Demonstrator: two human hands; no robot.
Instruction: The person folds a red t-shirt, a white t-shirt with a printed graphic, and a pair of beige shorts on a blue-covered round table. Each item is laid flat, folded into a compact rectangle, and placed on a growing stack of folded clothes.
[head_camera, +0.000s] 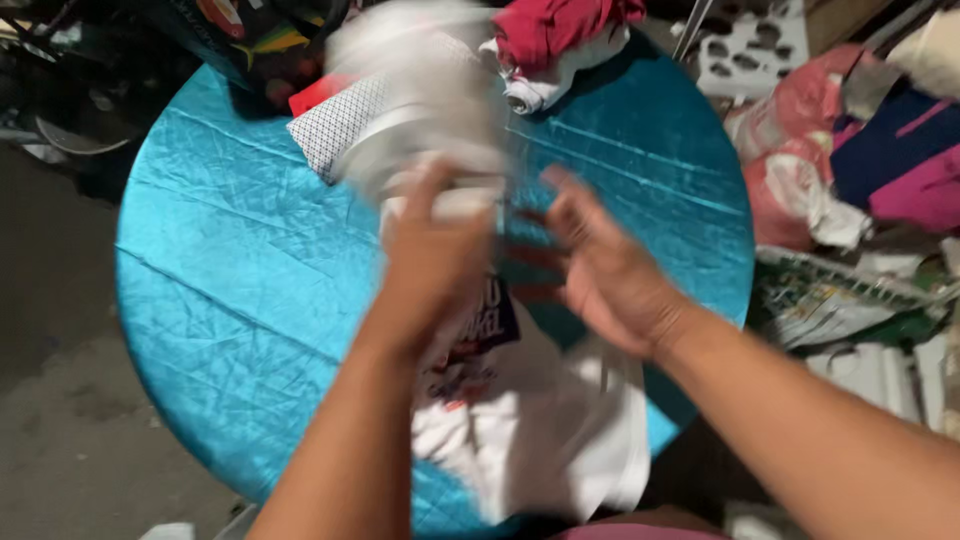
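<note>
A white T-shirt with a dark printed patch (540, 420) hangs over the near side of a round table under a shiny turquoise cloth (230, 260). My left hand (435, 250) grips its upper part, which is lifted and blurred by motion above the table. Just to the right, my right hand (600, 270) is held with fingers spread, close to the shirt; whether it touches the fabric is unclear.
A folded white dotted cloth (335, 125) lies at the table's far side. A pile of red and white clothes (555, 45) sits at the far edge. Bags and heaped clothes (850, 160) crowd the right; dark clutter (70, 90) fills the far left.
</note>
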